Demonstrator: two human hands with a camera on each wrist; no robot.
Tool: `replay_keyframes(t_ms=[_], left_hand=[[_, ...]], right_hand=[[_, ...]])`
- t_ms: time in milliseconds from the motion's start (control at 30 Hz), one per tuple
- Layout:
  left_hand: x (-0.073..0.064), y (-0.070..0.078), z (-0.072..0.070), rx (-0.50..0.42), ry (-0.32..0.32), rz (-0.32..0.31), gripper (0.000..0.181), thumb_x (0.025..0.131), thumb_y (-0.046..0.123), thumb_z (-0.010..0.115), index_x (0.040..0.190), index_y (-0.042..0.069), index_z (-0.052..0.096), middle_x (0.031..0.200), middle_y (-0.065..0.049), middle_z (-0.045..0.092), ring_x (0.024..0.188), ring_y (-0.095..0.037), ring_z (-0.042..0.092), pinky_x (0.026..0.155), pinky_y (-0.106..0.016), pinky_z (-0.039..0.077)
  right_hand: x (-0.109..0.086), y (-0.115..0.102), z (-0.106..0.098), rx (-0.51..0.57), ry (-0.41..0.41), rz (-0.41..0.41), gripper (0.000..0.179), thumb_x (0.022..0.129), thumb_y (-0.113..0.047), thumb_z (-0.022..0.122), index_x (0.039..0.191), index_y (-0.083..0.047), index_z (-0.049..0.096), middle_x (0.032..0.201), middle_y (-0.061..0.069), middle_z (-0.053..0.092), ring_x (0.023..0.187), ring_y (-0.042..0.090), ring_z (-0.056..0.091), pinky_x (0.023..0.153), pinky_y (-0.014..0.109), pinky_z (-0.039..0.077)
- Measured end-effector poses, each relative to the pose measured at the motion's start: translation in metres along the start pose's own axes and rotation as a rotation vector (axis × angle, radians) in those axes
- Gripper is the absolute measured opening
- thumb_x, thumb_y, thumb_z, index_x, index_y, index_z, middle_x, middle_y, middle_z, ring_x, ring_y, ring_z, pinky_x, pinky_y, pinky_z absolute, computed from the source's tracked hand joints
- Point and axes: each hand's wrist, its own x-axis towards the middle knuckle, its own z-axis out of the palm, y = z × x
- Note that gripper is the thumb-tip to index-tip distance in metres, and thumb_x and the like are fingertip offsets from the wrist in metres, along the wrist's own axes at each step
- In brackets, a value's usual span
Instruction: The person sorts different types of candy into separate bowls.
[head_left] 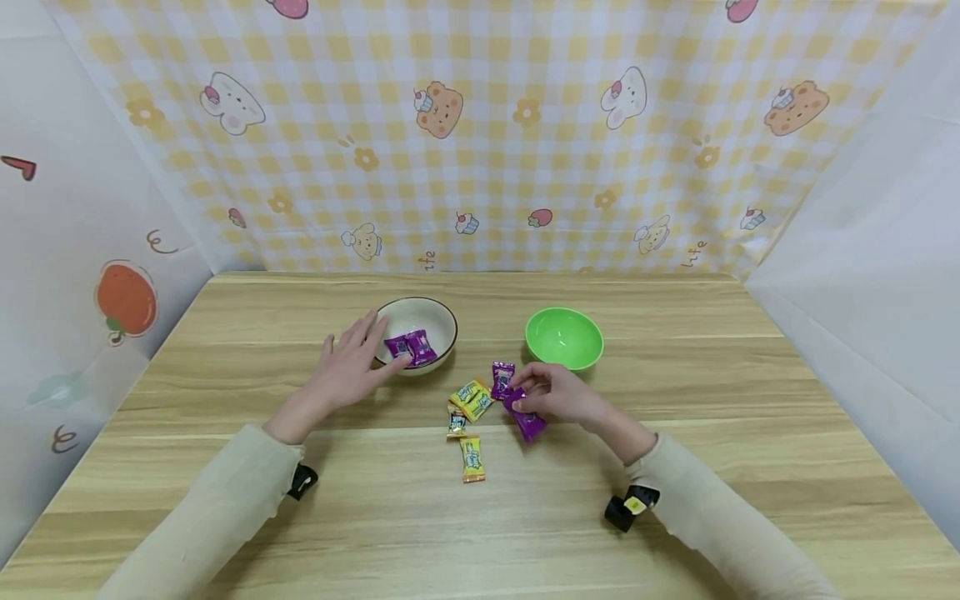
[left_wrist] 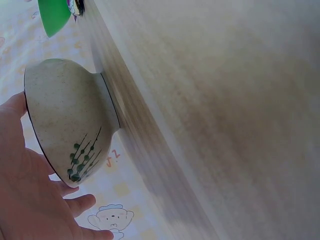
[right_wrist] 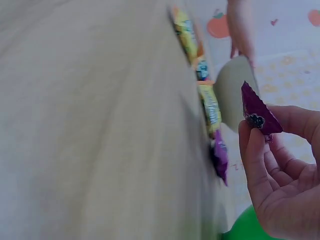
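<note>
My left hand [head_left: 348,367] rests at the left rim of a cream bowl [head_left: 442,321] with a dark edge, its fingers and thumb spread rather straight. Purple wrapped candies [head_left: 420,346] lie inside that bowl. In the left wrist view the bowl's outer wall [left_wrist: 70,110] shows a green plant pattern. Between thumb and fingers, my right hand [head_left: 555,392] pinches a purple wrapped candy [head_left: 528,423]; the right wrist view shows this candy [right_wrist: 259,112] raised off the table. Just beyond those fingers, another purple candy [head_left: 502,379] lies on the wood.
Several yellow wrapped candies [head_left: 472,458] lie on the wooden table [head_left: 405,533] between my hands. A green bowl [head_left: 564,337] stands behind my right hand. A checked cloth [head_left: 495,167] hangs along the table's back edge, with white cloth at both sides.
</note>
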Motion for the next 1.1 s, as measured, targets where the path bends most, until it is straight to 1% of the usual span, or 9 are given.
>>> replay_keyframes(t_ms=[200, 300, 500, 767, 833, 1000, 1100], left_hand=[[0.0, 0.0, 0.0, 0.0, -0.009, -0.004, 0.084, 0.084, 0.064, 0.032, 0.142, 0.006, 0.012, 0.146, -0.015, 0.002, 0.13, -0.035, 0.004, 0.095, -0.061, -0.002], [0.0, 0.001, 0.0, 0.004, -0.007, -0.002, 0.085, 0.083, 0.064, 0.032, 0.142, 0.006, 0.012, 0.146, -0.015, 0.002, 0.13, -0.035, 0.005, 0.095, -0.061, -0.002], [0.0, 0.001, 0.0, 0.006, -0.002, 0.002, 0.084, 0.083, 0.064, 0.032, 0.142, 0.006, 0.012, 0.145, -0.015, 0.003, 0.129, -0.036, 0.006, 0.094, -0.062, -0.001], [0.0, 0.0, 0.0, 0.002, 0.001, 0.005, 0.082, 0.085, 0.061, 0.035, 0.142, 0.006, 0.012, 0.145, -0.016, 0.003, 0.129, -0.036, 0.006, 0.094, -0.062, -0.002], [0.0, 0.0, 0.001, 0.001, 0.002, 0.006, 0.082, 0.085, 0.061, 0.035, 0.142, 0.006, 0.012, 0.145, -0.016, 0.004, 0.129, -0.036, 0.007, 0.094, -0.062, -0.001], [0.0, 0.0, 0.0, 0.0, 0.007, 0.009, 0.082, 0.085, 0.061, 0.036, 0.142, 0.006, 0.013, 0.145, -0.017, 0.005, 0.128, -0.037, 0.008, 0.094, -0.063, -0.001], [0.0, 0.001, 0.0, 0.002, 0.008, 0.01, 0.083, 0.084, 0.061, 0.035, 0.142, 0.006, 0.013, 0.145, -0.017, 0.006, 0.128, -0.037, 0.009, 0.094, -0.063, 0.0]], right_hand=[[0.008, -0.01, -0.004, 0.108, 0.016, 0.032, 0.035, 0.077, -0.005, 0.065, 0.107, 0.006, 0.053, 0.091, 0.011, 0.057, 0.08, 0.018, 0.056, 0.07, 0.028, 0.047], [0.012, -0.015, -0.004, 0.146, 0.027, 0.057, 0.037, 0.078, -0.006, 0.064, 0.11, 0.005, 0.051, 0.095, 0.012, 0.056, 0.081, 0.018, 0.055, 0.069, 0.028, 0.047], [0.024, -0.024, 0.0, 0.166, 0.053, 0.103, 0.038, 0.079, -0.009, 0.065, 0.112, 0.003, 0.051, 0.096, 0.012, 0.056, 0.08, 0.018, 0.056, 0.068, 0.03, 0.047], [0.05, -0.036, 0.008, 0.156, 0.11, 0.152, 0.039, 0.08, -0.009, 0.064, 0.115, 0.0, 0.051, 0.096, 0.009, 0.055, 0.077, 0.016, 0.053, 0.076, 0.04, 0.043], [0.057, -0.038, 0.01, 0.168, 0.126, 0.169, 0.038, 0.08, -0.009, 0.064, 0.115, -0.001, 0.052, 0.096, 0.008, 0.055, 0.077, 0.016, 0.053, 0.075, 0.036, 0.045], [0.072, -0.044, 0.013, 0.19, 0.166, 0.191, 0.036, 0.081, -0.01, 0.064, 0.115, -0.004, 0.053, 0.096, 0.007, 0.055, 0.083, 0.017, 0.055, 0.073, 0.03, 0.047], [0.079, -0.052, 0.014, 0.224, 0.195, 0.178, 0.034, 0.081, -0.009, 0.064, 0.112, -0.003, 0.054, 0.094, 0.008, 0.055, 0.082, 0.018, 0.055, 0.074, 0.031, 0.048]])
